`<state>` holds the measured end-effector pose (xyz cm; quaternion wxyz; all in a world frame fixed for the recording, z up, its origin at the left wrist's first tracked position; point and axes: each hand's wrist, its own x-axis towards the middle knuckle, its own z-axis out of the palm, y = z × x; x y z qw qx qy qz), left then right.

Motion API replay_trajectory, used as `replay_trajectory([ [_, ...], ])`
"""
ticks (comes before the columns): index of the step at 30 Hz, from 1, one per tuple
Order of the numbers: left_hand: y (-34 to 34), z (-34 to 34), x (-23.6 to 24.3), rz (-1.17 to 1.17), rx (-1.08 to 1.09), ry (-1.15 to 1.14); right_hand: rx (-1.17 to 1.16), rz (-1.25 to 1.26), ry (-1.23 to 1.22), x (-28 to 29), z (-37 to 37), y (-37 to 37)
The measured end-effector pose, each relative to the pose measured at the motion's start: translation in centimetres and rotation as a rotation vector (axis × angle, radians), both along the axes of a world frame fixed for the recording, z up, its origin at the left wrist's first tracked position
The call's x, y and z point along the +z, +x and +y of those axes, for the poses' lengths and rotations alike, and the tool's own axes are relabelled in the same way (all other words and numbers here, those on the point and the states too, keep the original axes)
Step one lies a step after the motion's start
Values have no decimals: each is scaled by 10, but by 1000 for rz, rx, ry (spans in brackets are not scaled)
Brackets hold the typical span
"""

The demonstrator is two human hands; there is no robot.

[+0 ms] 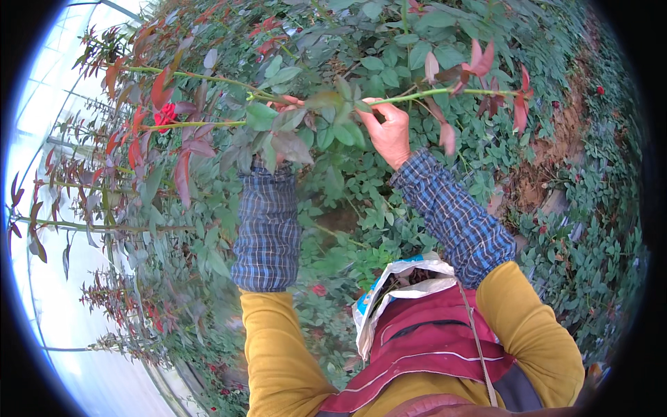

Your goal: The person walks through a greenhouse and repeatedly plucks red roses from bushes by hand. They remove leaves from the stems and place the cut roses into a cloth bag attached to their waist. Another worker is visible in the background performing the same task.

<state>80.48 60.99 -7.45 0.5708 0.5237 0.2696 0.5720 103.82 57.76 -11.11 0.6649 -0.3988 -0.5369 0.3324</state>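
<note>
My right hand [389, 132] is closed, its thumb and fingertips pinching a green rose stem [445, 91] that runs out to the right with reddish leaves. Green leaves [340, 132] hang between my two hands. Behind leaves, my left hand [286, 103] is mostly hidden; the fingers that show are curled where another rose stem [201, 76] comes in from the left. Below that one, a second leafy stem [194, 124] reaches toward the same hand. Beside it a red rose [165, 117] is in bloom.
An open white and blue bag [370, 313] with dark plant bits inside rests against my maroon apron [438, 340]. Dense rose bushes [590, 278] surround me. Long stems [104, 228] jut out at the left, before pale greenhouse sheeting [62, 299]. Bare brown soil [556, 149] shows at the right.
</note>
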Motion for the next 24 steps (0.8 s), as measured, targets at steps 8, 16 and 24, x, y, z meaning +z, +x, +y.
replay_trajectory([
  [8,14,2,-11,-208,-234,-127,-99,865,-431,-42,-11,-5],
  [16,2,60,-104,-488,-391,-45,9,1250,-891,-91,4,-3],
  [24,54,13,-13,-284,-505,104,6,1344,-1025,-105,11,-7],
])
